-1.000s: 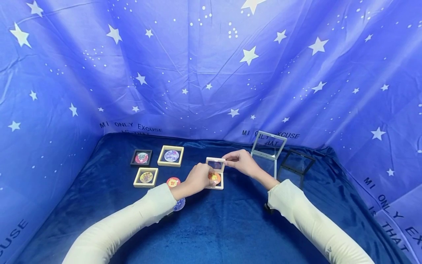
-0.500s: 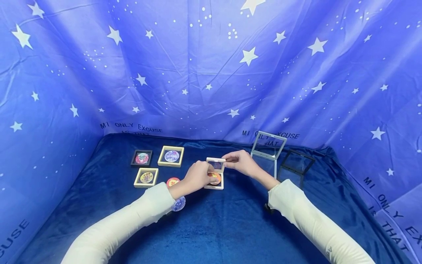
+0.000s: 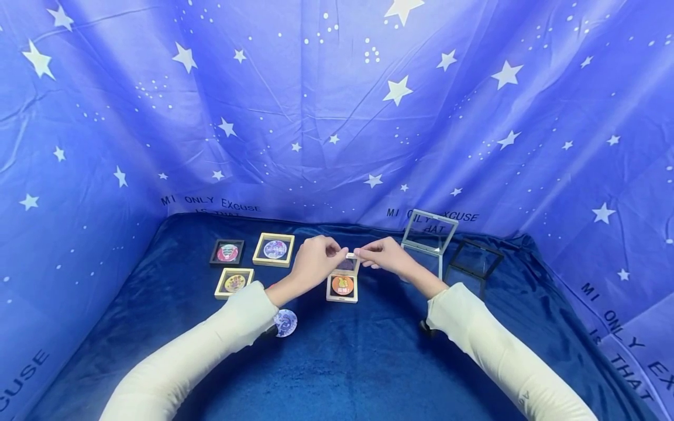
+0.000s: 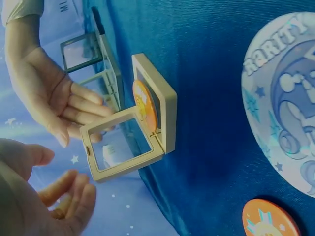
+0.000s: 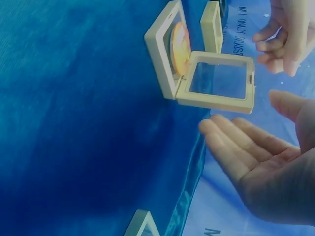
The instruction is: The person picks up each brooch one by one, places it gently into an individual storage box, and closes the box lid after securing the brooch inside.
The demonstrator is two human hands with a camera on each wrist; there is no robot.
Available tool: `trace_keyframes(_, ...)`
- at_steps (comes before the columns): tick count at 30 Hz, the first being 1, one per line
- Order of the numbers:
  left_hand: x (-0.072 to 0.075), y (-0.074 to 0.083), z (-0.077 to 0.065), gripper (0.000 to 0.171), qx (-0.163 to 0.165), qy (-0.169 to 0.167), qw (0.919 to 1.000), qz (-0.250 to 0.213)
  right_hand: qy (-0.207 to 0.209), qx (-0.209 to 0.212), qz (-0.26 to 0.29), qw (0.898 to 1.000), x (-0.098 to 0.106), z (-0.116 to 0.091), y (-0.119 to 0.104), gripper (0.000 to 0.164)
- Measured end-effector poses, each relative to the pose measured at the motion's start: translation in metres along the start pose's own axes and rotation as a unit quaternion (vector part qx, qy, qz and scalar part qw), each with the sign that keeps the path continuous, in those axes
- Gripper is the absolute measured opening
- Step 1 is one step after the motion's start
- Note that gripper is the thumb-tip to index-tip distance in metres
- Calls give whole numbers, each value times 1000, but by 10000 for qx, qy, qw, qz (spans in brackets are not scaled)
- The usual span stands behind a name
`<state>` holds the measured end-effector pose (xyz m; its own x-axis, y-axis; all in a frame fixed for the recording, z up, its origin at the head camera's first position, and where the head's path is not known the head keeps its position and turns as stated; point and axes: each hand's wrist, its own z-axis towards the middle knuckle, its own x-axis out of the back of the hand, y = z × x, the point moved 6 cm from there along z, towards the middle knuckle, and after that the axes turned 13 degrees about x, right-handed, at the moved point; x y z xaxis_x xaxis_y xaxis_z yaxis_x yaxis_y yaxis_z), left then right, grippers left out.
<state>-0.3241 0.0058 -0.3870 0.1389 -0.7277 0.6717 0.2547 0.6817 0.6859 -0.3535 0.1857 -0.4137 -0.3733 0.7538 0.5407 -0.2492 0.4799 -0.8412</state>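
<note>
A small cream display frame (image 3: 342,300) stands hinged open on the cloth, its windowed lid (image 4: 129,168) raised. Inside the base lies a round orange badge (image 3: 343,285). My left hand (image 3: 315,260) is by the lid's upper left corner; in the left wrist view its loosely bent fingers are apart from the lid. At the lid's right side is my right hand (image 3: 387,257), fingers extended and thumb apart in the right wrist view; whether they touch the lid I cannot tell. A purple badge (image 3: 286,323) lies below my left wrist, with an orange-red badge (image 4: 269,219) nearby, hidden in the head view.
At the left lie a black frame (image 3: 227,264), a larger cream frame (image 3: 272,263) and a smaller one (image 3: 231,296), each holding a badge. A grey frame (image 3: 451,235) and a black frame (image 3: 492,266) stand hinged open at the right. A starry curtain (image 3: 337,117) hangs behind.
My left hand has come off the orange badge and moved up to the lid's top edge, leaving the badge in full view. The right hand has stayed by the lid, its fingers slightly shifted.
</note>
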Motion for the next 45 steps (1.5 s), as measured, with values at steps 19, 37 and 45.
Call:
trace_keyframes(19, -20, -38, 11, 59, 2944, -2044, 9291, -913, -641, -1348, 548, 9873, -12, 1, 10, 66)
trace_keyframes(37, -30, -43, 2, 64, 3567, -2539, 8840, -1638, -773, -1552, 689, 9824, -18, 3, 17, 64)
trace_keyframes(45, -31, -49, 5, 61, 3576, -2526, 8841, -1633, -788, -1535, 720, 9824, -17, 3, 15, 63)
